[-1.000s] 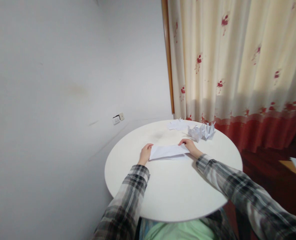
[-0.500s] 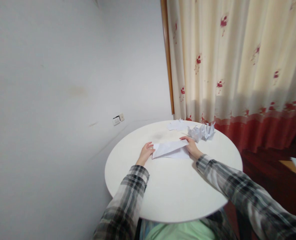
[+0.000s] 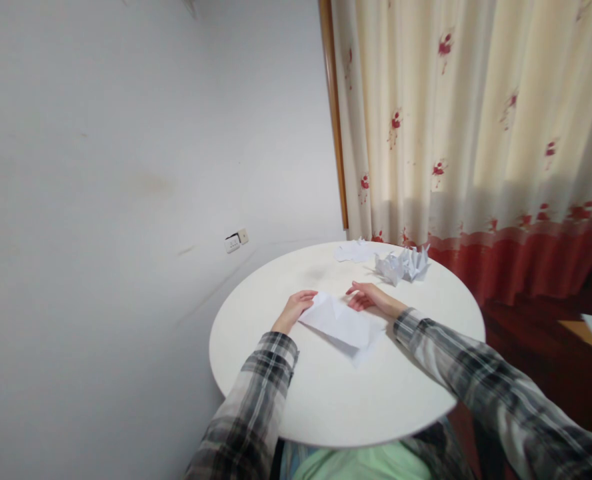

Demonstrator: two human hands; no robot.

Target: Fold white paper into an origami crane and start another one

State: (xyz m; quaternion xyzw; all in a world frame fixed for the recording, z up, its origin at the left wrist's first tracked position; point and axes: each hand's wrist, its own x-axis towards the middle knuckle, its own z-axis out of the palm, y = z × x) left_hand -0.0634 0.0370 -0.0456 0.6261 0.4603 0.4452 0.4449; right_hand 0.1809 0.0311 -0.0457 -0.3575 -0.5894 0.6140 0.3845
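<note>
A folded sheet of white paper lies slanted over the white table, one layer raised a little above the other. Its left corner is pinched between the thumb and fingers of my left hand. My right hand hovers by the paper's far right edge, fingers apart and curved, holding nothing; whether a fingertip brushes the edge I cannot tell.
The round white table stands against the wall. Folded white paper shapes sit at its back right, with flat white paper pieces behind. A curtain hangs beyond. A wall socket is at left.
The folded paper has turned, its right end swinging towards me. My right hand has let go of it and shifted slightly left; my left hand still grips the paper's left end.
</note>
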